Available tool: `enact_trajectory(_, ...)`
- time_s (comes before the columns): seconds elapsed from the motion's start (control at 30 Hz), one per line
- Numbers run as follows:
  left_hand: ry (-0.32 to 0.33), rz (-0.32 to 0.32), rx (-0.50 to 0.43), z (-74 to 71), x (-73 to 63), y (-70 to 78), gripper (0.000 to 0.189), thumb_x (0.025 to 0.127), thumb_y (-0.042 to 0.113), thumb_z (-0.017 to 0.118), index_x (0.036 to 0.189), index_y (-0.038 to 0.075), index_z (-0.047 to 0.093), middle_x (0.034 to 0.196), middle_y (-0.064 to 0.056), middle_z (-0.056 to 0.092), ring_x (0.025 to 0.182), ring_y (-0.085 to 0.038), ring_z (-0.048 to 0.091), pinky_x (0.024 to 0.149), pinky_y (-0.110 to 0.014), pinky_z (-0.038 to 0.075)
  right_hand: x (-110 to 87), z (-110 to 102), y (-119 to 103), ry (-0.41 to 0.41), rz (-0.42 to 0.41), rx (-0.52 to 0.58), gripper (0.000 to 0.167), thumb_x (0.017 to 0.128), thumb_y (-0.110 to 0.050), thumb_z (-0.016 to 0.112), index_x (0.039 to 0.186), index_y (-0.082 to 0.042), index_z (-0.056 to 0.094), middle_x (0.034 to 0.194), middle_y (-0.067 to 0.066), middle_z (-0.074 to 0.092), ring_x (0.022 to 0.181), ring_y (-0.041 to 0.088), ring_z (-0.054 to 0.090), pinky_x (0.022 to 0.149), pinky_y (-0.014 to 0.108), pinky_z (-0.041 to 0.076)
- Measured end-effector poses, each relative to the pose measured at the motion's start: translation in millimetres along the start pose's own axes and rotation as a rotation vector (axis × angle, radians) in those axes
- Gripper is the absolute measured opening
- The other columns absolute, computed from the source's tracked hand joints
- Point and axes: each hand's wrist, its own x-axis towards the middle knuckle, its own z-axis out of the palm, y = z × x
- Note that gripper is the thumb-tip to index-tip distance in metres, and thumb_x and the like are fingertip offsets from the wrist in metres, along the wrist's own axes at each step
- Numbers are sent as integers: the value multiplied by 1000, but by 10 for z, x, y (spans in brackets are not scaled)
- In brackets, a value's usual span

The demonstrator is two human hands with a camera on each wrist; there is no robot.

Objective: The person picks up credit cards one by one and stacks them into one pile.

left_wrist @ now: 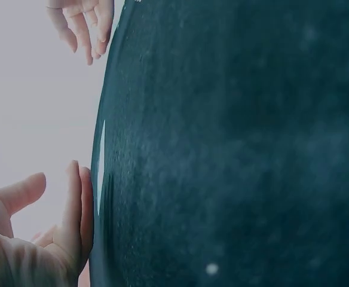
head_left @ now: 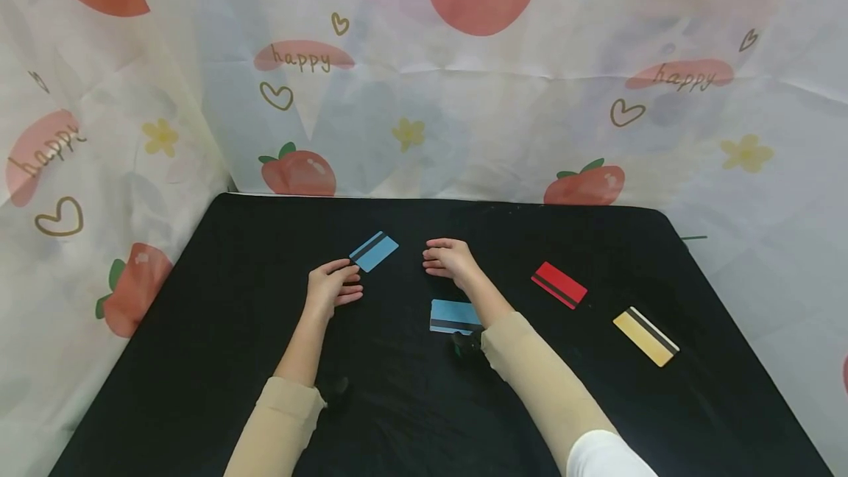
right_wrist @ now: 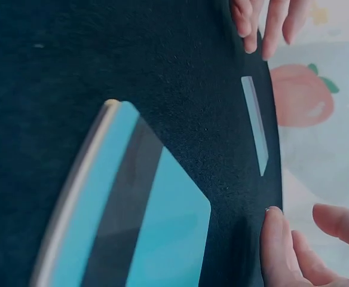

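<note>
My left hand (head_left: 329, 288) reaches toward a light blue card with a dark stripe (head_left: 377, 252), fingertips right at its near left corner. In the left wrist view its fingers (left_wrist: 73, 206) are extended and the thumb stands apart; the card shows as a pale sliver. My right hand (head_left: 453, 260), fingers relaxed and nothing in them, hovers to the right of that card. Below the right wrist lies a blue-topped stack of cards (head_left: 445, 309), partly hidden by the forearm. Up close in the right wrist view, this stack (right_wrist: 168, 233) shows its layered edge.
A red card (head_left: 563, 280) with a dark stripe lies right of my right forearm. Farther right is a yellow card (head_left: 639, 339) with dark and white bands. All rest on a black-covered table (head_left: 391, 403), with a fruit-printed curtain (head_left: 490, 124) behind and at the sides.
</note>
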Motion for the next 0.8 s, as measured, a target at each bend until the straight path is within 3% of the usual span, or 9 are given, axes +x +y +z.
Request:
enact_trajectory(0.33,28,4,-32,-89,51,14,46,91,13,57,134,3,44,119,-26,54,77,-22,68,72,-33,56,273,112,-35,-7,6,16,38,93,-11,52,130,-2,49,121,17,56,104,27,59,88,34,50)
enact_trajectory(0.57,32,9,-50,-90,80,26,47,92,14,56,135,2,42,121,-24,53,93,-30,64,75,-34,55,383,207,-59,-36,15,66,39,94,-18,51,130,-4,48,124,16,54,111,26,55,94,34,47)
enact_trajectory(0.8,51,16,-95,-65,117,24,47,92,15,54,136,3,40,122,-21,52,103,-33,59,78,-35,54,434,291,-81,-117,-14,81,47,97,-28,44,136,-3,39,131,17,48,120,26,48,101,36,40)
